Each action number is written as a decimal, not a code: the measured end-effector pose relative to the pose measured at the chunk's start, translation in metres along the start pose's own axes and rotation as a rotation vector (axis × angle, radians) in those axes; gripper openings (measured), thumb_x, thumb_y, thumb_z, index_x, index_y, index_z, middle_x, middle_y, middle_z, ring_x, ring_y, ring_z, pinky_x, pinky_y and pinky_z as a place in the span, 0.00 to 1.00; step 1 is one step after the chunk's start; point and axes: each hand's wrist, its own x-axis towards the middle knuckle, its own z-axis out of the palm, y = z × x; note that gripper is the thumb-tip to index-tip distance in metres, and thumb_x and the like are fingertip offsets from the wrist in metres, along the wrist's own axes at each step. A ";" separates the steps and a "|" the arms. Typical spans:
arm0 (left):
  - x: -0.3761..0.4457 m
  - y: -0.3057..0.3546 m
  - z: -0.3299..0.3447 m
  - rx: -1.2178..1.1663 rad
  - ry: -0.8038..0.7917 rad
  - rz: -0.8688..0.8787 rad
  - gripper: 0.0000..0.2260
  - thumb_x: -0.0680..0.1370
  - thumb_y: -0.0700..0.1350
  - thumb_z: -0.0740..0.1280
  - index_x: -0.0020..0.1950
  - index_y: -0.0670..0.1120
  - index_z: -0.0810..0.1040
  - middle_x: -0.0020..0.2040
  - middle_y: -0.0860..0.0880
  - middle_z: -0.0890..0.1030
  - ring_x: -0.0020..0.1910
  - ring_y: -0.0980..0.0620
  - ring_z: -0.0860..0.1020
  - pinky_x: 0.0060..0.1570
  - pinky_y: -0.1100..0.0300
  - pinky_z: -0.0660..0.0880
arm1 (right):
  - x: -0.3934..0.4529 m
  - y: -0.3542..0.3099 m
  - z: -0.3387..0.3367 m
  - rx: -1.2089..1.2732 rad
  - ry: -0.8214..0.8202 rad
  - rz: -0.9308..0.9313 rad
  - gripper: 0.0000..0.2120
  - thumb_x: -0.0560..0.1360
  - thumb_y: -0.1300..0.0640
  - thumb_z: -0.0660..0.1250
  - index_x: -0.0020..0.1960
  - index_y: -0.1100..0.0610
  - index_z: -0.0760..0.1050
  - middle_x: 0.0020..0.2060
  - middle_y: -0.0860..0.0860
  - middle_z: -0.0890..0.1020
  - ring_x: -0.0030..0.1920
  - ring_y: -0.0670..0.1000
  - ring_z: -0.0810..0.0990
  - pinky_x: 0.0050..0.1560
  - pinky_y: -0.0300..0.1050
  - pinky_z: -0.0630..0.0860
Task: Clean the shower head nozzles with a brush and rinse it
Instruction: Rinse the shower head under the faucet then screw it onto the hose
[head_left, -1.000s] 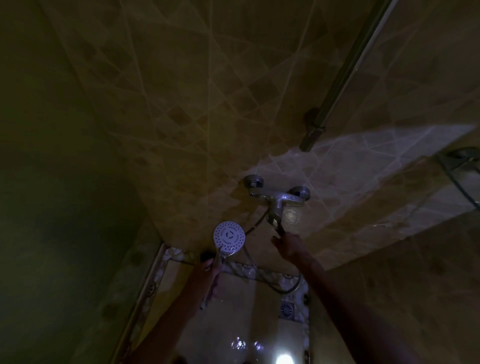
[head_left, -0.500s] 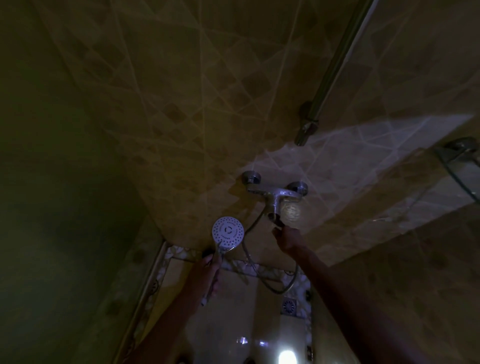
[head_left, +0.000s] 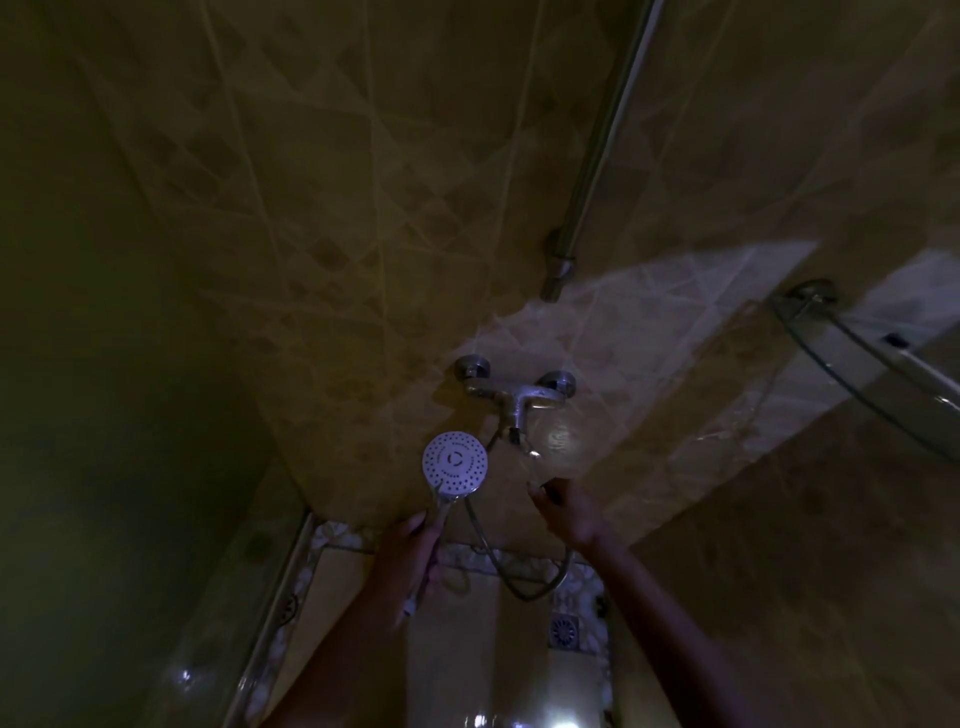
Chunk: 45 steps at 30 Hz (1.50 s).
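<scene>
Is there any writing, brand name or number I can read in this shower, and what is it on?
None can be read.
Shower head: a "C"-shaped mark at the centre of its face; the faint ring of print around it is too small and blurred.
Tap: no legible marking in this dim light.

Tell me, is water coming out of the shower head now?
Apparently not: no spray shows at the shower head, held in the left hand, though the picture is dark.

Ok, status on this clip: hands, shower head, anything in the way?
Left hand shut on shower head handle, nozzle face toward camera. Right hand open just below the mixer tap lever, not touching. No brush in view. Hose loops between the arms.
</scene>
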 end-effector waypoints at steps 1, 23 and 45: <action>-0.004 0.002 0.001 -0.005 -0.004 0.003 0.10 0.82 0.45 0.61 0.58 0.40 0.73 0.31 0.43 0.72 0.23 0.50 0.68 0.22 0.63 0.63 | -0.007 0.001 0.000 0.050 -0.006 0.001 0.18 0.80 0.50 0.61 0.36 0.60 0.70 0.32 0.59 0.72 0.34 0.52 0.72 0.36 0.44 0.65; -0.053 0.078 0.053 -0.251 -0.263 0.343 0.03 0.81 0.41 0.60 0.53 0.43 0.72 0.34 0.45 0.75 0.24 0.54 0.73 0.22 0.63 0.70 | -0.137 -0.025 -0.027 0.707 0.020 -0.048 0.12 0.80 0.53 0.62 0.41 0.59 0.75 0.26 0.45 0.71 0.28 0.45 0.67 0.29 0.37 0.63; -0.066 0.127 0.087 -0.498 -0.476 0.549 0.16 0.80 0.32 0.57 0.63 0.49 0.68 0.41 0.41 0.76 0.34 0.47 0.77 0.35 0.53 0.76 | -0.149 -0.046 -0.026 0.739 0.050 -0.139 0.08 0.79 0.57 0.65 0.44 0.59 0.79 0.31 0.47 0.73 0.32 0.45 0.69 0.32 0.37 0.66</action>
